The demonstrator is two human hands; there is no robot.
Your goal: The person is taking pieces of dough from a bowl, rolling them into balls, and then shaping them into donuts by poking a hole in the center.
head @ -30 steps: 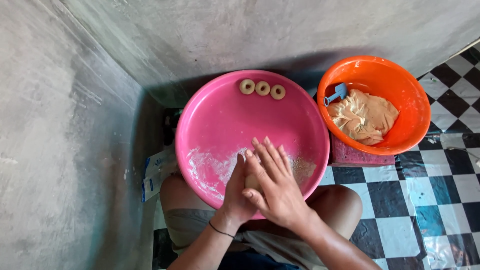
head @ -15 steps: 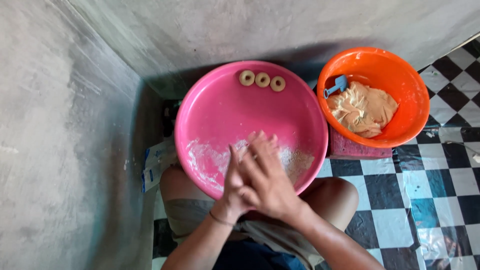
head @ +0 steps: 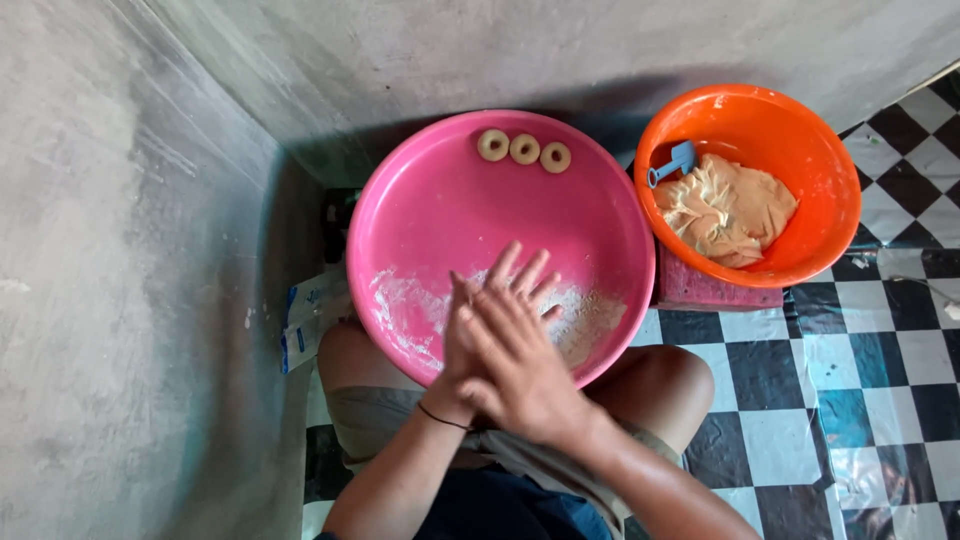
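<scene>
right hand [head: 520, 370] lies flat over the left hand [head: 462, 345], fingers straight, above the floured near side of the pink basin [head: 400, 215]; probably dough rolls between the palms, though it's hidden. three dough rings [head: 523, 149] sit at the far rim.

Orange bowl [head: 800, 130] holding dough [head: 725, 210], blue scoop [head: 672, 163]; checkered floor [head: 850, 400].

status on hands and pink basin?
Left hand and right hand pressed palm to palm over floured round pink plastic basin. Three dough rings at far rim. Nothing obstructing.
</scene>
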